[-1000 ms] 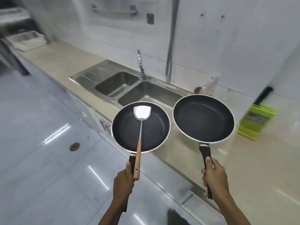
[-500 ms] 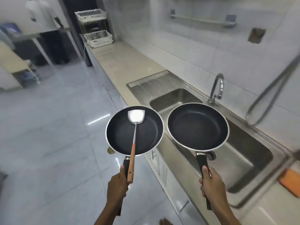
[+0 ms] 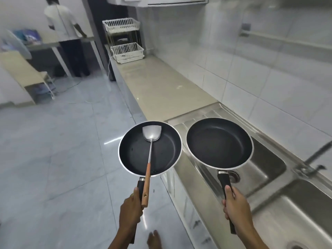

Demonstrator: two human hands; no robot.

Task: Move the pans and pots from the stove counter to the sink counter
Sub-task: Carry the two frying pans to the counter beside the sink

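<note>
While both pans ride in the air, the left hand (image 3: 130,211) has its fingers wrapped tight round the black handle of the left pan (image 3: 150,149), which hangs over the floor (image 3: 53,159) just off the bench (image 3: 161,90) edge. A metal spatula (image 3: 150,155) lies in that pan, blade up near the far rim, its wooden handle jutting back over the near rim and resting against the thumb (whether the fingers actually grip it, I cannot tell). Over on the other side, the right hand (image 3: 236,211) is closed round the handle of the right pan (image 3: 220,142), thumb laid along the top, and this one floats above the steel sink (image 3: 265,164) and its ribbed drainboard. Both pans are level, dark insides up, rims nearly touching. Further along the bench stands a white wire rack (image 3: 125,42), and a person (image 3: 66,33) stands well back at a table.
</note>
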